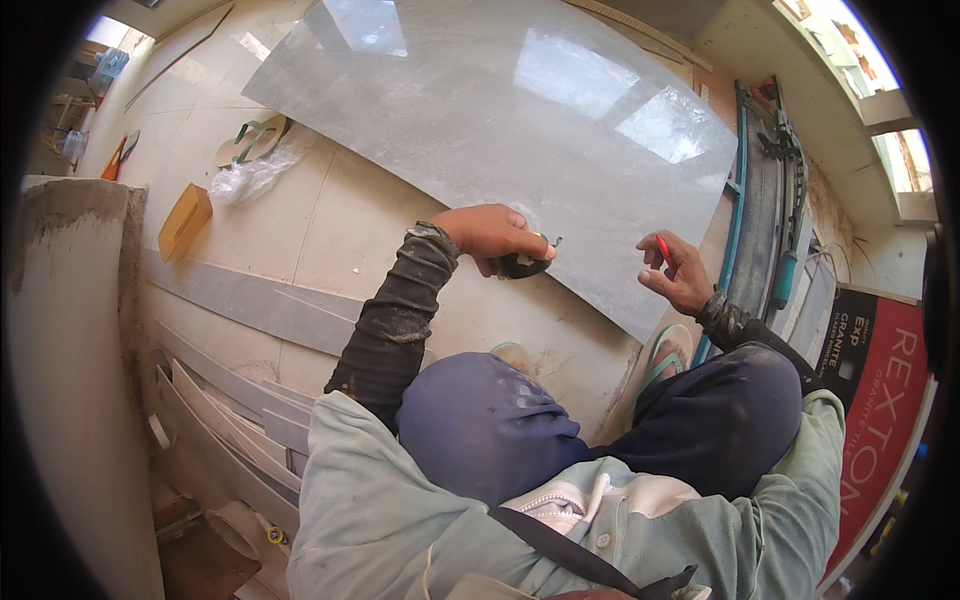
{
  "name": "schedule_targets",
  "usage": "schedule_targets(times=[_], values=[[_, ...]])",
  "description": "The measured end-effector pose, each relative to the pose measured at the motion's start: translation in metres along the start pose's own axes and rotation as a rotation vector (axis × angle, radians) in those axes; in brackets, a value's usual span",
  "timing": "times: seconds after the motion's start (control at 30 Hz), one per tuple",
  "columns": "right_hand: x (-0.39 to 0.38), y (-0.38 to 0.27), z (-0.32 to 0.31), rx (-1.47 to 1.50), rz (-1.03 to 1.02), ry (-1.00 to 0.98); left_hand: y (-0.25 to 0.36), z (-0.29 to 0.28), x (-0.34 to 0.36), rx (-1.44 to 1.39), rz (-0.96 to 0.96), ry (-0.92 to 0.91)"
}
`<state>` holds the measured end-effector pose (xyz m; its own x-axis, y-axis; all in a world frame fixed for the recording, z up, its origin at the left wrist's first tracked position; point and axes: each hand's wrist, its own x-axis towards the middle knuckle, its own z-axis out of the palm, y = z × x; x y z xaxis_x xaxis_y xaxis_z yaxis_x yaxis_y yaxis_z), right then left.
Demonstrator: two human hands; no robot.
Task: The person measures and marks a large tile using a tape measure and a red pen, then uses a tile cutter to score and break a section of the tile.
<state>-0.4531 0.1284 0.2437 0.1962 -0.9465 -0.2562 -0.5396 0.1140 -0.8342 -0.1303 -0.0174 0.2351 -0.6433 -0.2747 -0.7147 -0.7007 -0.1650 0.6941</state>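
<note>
One glossy tile [520, 110]; left hand [490, 232] grips, seemingly, one tape measure [524, 264].

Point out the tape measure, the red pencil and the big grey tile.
tape measure [522, 264], head view, black case under the left hand
red pencil [664, 249], head view, shaft in the right hand
big grey tile [480, 120], head view, bare glossy face

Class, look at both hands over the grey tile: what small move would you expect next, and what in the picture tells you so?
Probably bringing the right hand with its red pencil down onto the large grey tile to mark it. The left hand holds a tape measure at the tile's near edge, while the pencil is poised just above that edge.
</note>
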Motion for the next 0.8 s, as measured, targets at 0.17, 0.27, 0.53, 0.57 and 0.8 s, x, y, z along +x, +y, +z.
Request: schedule_targets(times=[0.17, 0.27, 0.53, 0.57, 0.8], values=[[-0.026, 0.039, -0.004, 0.288, -0.027, -0.130, 0.085, 0.041, 0.028, 0.347, -0.145, -0.163], [-0.025, 0.038, -0.007, 0.430, -0.100, -0.230, 0.108, 0.064, 0.042, 0.445, -0.091, -0.202], [-0.013, 0.074, -0.028, 0.611, -0.154, -0.232, 0.154, 0.111, 0.096, 0.209, -0.041, -0.078], [-0.012, 0.075, -0.033, 0.652, -0.094, -0.257, 0.152, 0.120, 0.103, 0.161, -0.062, -0.047], [-0.002, 0.134, -0.075, 0.156, -0.127, -0.343, 0.105, 0.196, 0.154, -0.157, 0.071, 0.299]])
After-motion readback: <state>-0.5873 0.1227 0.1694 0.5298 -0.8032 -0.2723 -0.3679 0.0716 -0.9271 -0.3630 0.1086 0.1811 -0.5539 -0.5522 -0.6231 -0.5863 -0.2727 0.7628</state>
